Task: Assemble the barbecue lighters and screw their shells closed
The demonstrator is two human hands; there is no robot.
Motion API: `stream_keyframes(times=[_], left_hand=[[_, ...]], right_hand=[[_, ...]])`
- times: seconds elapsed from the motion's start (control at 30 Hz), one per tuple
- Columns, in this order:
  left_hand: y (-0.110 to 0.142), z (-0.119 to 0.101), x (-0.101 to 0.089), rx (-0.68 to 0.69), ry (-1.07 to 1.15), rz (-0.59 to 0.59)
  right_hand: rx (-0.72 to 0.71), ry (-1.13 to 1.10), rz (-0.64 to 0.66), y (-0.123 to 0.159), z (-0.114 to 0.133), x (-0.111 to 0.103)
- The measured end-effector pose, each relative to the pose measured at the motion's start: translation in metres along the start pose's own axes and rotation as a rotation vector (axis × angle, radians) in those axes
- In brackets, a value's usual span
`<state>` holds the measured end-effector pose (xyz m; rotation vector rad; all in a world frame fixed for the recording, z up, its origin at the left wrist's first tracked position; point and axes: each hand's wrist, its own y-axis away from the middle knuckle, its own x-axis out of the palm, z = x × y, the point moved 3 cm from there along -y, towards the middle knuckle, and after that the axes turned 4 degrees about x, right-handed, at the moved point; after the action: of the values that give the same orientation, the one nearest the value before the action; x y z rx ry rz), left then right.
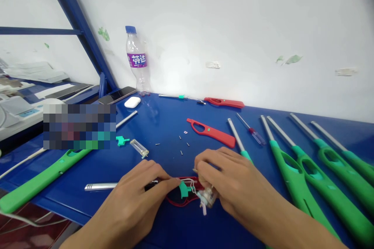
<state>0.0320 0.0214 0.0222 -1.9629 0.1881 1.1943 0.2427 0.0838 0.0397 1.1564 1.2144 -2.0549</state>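
1. Here's the red shell, dead centre on the near desk, lying open between the hands, teal trigger and white wires at its middle.
2. Four o'clock on the shell: the clear tank, and the right hand has its fingers clamped on that.
3. Left hand comes in from nine, fingers down at the shell beside the trigger; pinching or just pressing, can't tell!
4. Beyond that hand, nine o'clock, a metal tube pokes out.
5. Up at twelve, small screws lie scattered; at eleven, a loose tank.
6. One o'clock, another red shell half; toward two, a screwdriver.
7. Green lighters line up from two to three, and one green lighter sits out at ten.
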Motion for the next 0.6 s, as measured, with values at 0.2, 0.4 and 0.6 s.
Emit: stream_keyframes(times=[0.2, 0.4, 0.6], left_hand=[[-0.0005, 0.0006, 0.0007, -0.018, 0.005, -0.009], [0.0017, 0.0011, 0.0024, -0.023, 0.021, 0.015], [0.0028, 0.0007, 0.0027, -0.022, 0.026, 0.001]], right_hand=[[0.212, -0.171, 0.228, 0.0045, -0.0040, 0.0015], [0.095, -0.078, 0.215, 0.0047, -0.0008, 0.0059], [0.043, 0.005, 0.192, 0.0027, -0.0022, 0.0037]])
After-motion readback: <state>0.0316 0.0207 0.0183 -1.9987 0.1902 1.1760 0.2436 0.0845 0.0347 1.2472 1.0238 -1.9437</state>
